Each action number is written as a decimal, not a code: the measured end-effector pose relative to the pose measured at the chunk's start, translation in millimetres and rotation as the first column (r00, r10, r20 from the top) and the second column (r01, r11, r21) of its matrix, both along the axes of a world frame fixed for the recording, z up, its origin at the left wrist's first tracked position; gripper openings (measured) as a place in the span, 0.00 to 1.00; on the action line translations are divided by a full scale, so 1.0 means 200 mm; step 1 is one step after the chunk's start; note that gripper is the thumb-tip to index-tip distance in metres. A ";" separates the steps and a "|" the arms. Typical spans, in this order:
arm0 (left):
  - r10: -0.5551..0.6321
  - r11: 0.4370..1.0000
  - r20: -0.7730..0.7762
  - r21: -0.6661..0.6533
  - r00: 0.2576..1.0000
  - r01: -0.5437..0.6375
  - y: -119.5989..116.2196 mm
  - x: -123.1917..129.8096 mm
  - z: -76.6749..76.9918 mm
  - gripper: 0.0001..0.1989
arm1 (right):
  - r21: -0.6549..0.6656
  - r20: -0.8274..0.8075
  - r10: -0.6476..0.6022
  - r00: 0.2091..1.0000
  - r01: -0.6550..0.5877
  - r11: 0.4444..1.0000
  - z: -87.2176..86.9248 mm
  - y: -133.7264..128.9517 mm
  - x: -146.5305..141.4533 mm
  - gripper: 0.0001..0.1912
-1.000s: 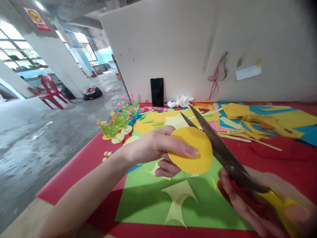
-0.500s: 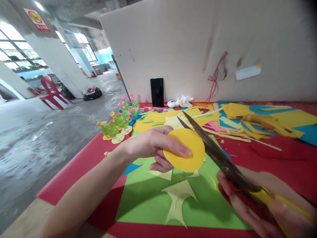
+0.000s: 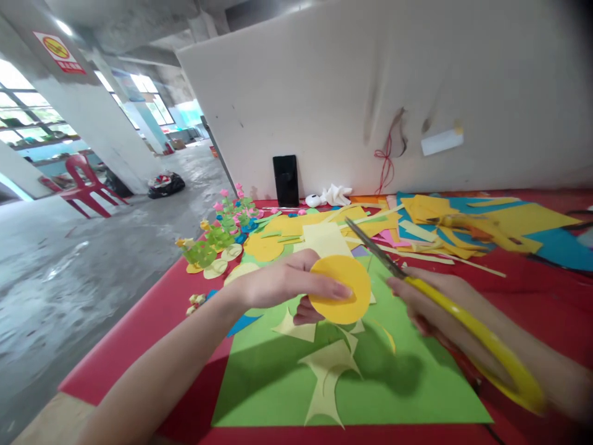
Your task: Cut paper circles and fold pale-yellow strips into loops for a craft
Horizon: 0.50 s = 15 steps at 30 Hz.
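Observation:
Between thumb and fingers, my left hand [image 3: 310, 285] pinches a round yellow paper disc [image 3: 340, 303] above the green sheet [image 3: 389, 389]. My right hand [image 3: 430, 303] grips a pair of scissors [image 3: 482, 334] with yellow handles, slightly blurred. Their blades [image 3: 373, 246] look closed together and point up and left, apart from the disc. Pale yellow paper offcuts [image 3: 324, 383] with curved edges lie on the green sheet below my hands. A thin curved yellow sliver [image 3: 387, 337] rests there too.
Small paper plants with pink and yellow tops [image 3: 220, 232] stand at the left table edge. Yellow and blue paper pieces [image 3: 519, 216] are heaped at back right, with a yellow tool [image 3: 477, 227]. A black phone [image 3: 286, 180] leans on the white board [image 3: 315, 93].
The scissors have drawn away from the disc's edge, turned in my right hand, and their blades have come together. My left hand still holds the disc. The view has shifted slightly.

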State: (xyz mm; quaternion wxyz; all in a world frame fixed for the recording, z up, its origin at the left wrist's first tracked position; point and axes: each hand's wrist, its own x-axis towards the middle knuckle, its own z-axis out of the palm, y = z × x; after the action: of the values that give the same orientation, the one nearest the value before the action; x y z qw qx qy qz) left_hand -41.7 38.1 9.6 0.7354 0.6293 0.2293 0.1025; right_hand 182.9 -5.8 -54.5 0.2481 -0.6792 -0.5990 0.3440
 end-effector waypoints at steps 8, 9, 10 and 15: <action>0.049 0.989 -0.058 0.143 0.997 -0.041 0.01 0.07 -0.09 0.20 | -0.053 0.428 0.135 0.894 -0.124 0.991 -0.17 0.12 0.08 0.12; 0.048 0.989 -0.058 0.141 0.997 -0.040 0.01 0.08 -0.10 0.20 | -0.063 0.435 0.139 0.890 -0.124 0.990 -0.18 0.12 0.09 0.12; 0.046 0.990 -0.058 0.137 0.997 -0.038 0.01 0.09 -0.11 0.20 | -0.074 0.430 0.152 0.890 -0.133 0.988 -0.19 0.11 0.09 0.11; 0.048 0.994 -0.064 0.104 0.997 -0.041 0.01 0.14 -0.19 0.18 | -0.067 0.300 0.269 0.915 -0.261 0.963 -0.14 0.07 0.11 0.12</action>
State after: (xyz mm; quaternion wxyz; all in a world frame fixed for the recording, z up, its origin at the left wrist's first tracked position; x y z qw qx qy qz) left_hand -13.5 39.5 -27.5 0.6914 0.6642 0.2621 0.1096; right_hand 205.2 7.5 -83.1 0.0947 -0.6401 -0.7120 0.2726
